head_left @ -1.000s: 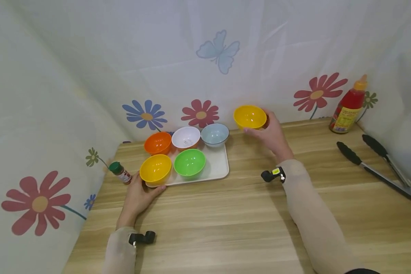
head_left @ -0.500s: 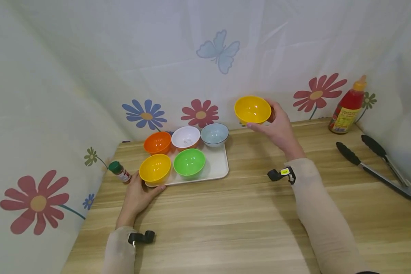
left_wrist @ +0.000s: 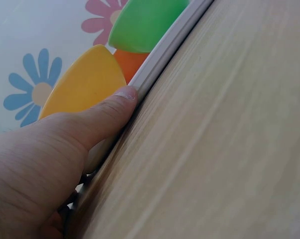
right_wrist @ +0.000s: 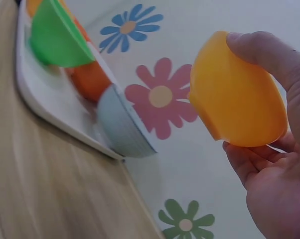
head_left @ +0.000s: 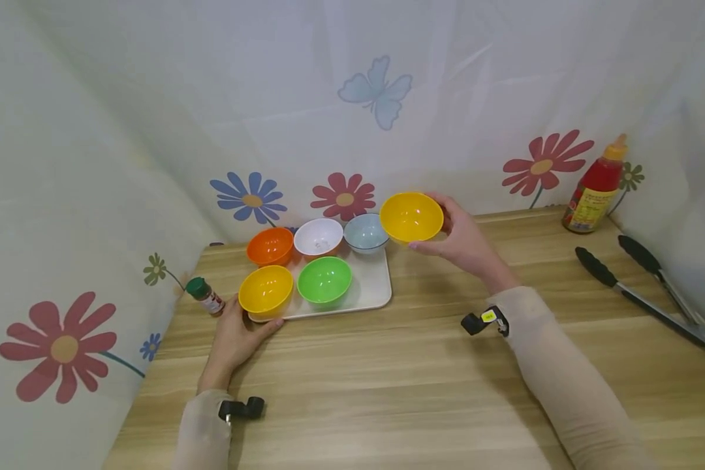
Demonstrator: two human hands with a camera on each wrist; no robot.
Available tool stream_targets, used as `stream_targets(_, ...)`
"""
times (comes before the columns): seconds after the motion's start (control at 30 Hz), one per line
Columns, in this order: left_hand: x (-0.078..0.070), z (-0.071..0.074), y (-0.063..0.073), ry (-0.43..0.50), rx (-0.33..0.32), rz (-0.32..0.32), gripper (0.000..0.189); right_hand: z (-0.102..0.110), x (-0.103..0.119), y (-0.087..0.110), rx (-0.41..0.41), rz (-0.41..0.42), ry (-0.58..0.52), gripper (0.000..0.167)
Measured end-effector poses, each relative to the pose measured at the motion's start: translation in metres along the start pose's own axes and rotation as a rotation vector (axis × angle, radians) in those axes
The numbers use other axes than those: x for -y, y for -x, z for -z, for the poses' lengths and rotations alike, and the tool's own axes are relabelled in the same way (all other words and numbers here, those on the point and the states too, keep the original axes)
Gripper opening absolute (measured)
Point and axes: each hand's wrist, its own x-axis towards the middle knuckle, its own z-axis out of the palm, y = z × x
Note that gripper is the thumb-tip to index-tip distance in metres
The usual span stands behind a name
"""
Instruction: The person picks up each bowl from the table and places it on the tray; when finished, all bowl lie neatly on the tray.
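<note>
My right hand (head_left: pixel 461 241) holds a yellow bowl (right_wrist: pixel 234 94) in the air, thumb and fingers on its sides. In the head view this bowl overlaps the right rim of a pale blue bowl (head_left: pixel 367 234). My left hand (head_left: pixel 233 339) grips the front left corner of a white tray (head_left: pixel 371 284), its thumb (left_wrist: pixel 121 97) along the front edge. Beside that hand, a second yellow bowl (head_left: pixel 266 292) sits on the tray. A green bowl (head_left: pixel 324 281), an orange bowl (head_left: pixel 270 247) and a white bowl (head_left: pixel 318 237) with an orange outside are also there.
A small green-capped jar (head_left: pixel 205 297) stands just left of the tray. At the back right are a red sauce bottle (head_left: pixel 595 186) and black-tipped tongs (head_left: pixel 652 303). Behind the wooden table (head_left: pixel 358 385) hangs a flowered curtain (head_left: pixel 270 98).
The right hand first raises the yellow bowl slightly to the right, then brings it left and lower, toward the pale blue bowl. The left hand stays at the tray corner.
</note>
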Motion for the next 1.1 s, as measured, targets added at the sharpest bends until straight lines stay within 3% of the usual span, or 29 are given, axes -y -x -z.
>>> stream_targets(0.6,0.002,0.0,0.003,0.003,0.003,0.022,0.116,-0.058,-0.027,0.012,0.272,-0.099,0.015,0.105)
stream_targets(0.87,0.0,0.001,0.001,0.011,0.018,0.026,0.117,-0.069,-0.032,0.016,0.288,-0.105,0.036,0.102)
stream_targets(1.1,0.001,0.002,0.0,0.026,0.007,0.012,0.115,-0.076,-0.041,0.017,0.28,-0.109,0.127,0.105)
